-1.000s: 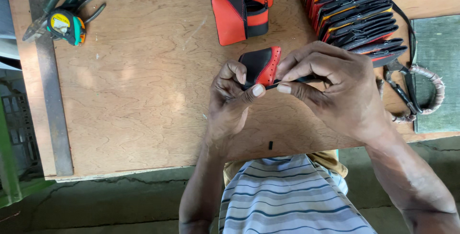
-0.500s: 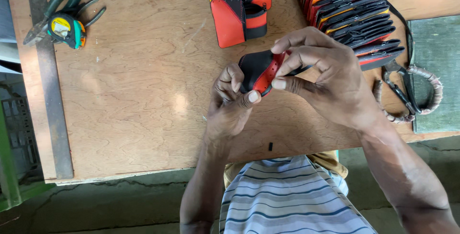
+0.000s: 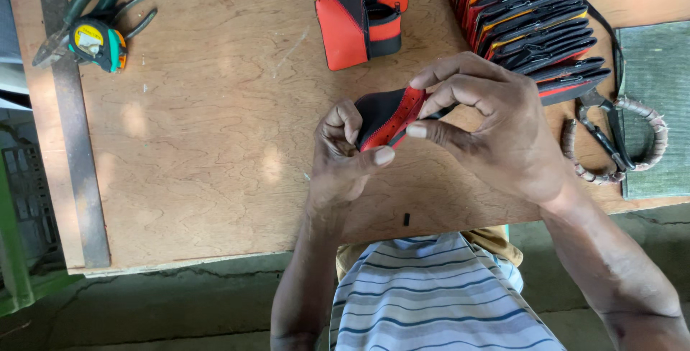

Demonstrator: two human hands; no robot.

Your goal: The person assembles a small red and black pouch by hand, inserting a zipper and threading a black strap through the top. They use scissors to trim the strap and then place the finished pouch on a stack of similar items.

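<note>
Both hands, left hand [image 3: 345, 153] and right hand [image 3: 481, 124], pinch one black-and-red leather piece [image 3: 384, 117] at centre frame; finished stack [image 3: 532, 24] upper right.

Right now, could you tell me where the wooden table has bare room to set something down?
The widest bare patch of the wooden table lies between the metal ruler and the hands. It is crowded at the far edge by the red pouch, and on the right by the stacked pieces and scissors.
</note>
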